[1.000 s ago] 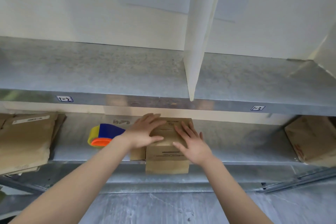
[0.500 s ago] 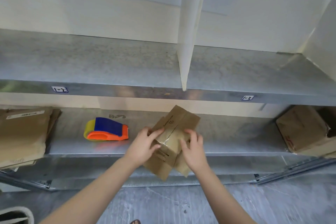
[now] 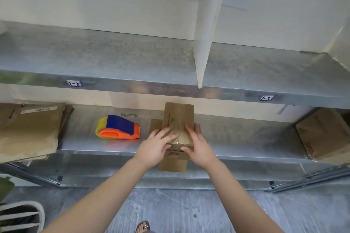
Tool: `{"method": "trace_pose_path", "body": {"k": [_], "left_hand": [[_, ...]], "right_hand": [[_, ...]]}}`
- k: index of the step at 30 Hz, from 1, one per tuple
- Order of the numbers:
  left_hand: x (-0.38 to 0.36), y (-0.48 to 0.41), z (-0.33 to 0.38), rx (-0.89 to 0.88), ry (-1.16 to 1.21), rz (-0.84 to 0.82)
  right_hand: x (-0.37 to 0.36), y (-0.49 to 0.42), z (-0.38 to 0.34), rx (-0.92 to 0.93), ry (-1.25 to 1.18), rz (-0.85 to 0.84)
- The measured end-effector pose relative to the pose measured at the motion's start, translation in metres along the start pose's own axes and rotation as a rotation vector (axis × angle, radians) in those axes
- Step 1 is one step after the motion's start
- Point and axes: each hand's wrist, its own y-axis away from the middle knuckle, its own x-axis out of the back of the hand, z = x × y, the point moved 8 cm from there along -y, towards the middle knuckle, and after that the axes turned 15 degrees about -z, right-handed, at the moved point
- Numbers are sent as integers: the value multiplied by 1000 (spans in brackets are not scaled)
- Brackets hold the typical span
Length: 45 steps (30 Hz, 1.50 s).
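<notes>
Tape dispenser (image 3: 118, 128) beside seemingly flattened cardboard (image 3: 28, 132)

2 bare arms, 1 sandalled foot
Left arm (image 3: 98, 200) and right arm (image 3: 240, 200) are sleeveless down to left hand (image 3: 155, 149) and right hand (image 3: 200, 149); toes show in a dark strapped sandal (image 3: 143, 227).

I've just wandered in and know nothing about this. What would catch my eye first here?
First, two bare hands, the left hand and the right hand, holding a small cardboard box at the front edge of the lower metal shelf. Next, the bright orange, blue and yellow tape dispenser lying on that shelf just left of the box, apart from it. At the far left lies flattened cardboard.
</notes>
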Motion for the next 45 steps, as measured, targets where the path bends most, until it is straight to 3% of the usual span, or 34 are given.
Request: {"method": "trace_pose_path", "body": {"k": [6, 13, 20, 26, 30, 35, 39, 45], "left_hand": [[9, 15, 3, -57, -72, -98], [59, 59, -62, 68, -347, 20], [95, 85, -155, 162, -367, -38], [96, 60, -189, 136, -228, -98], [81, 40, -200, 86, -208, -186], [73, 26, -205, 52, -204, -209], [65, 18, -217, 92, -151, -329], [76, 23, -210, -12, -85, -307]], "right_hand": [[9, 24, -12, -6, 224, 83], [12, 28, -94, 301, 365, 369], [-50, -23, -175, 338, 379, 306], [-91, -80, -163, 60, 235, 98], [-105, -100, -144, -95, 123, 59], [-115, -102, -121, -189, 115, 64], [-123, -100, -112, -210, 143, 44], [-118, -95, -112, -214, -59, 119]]}}
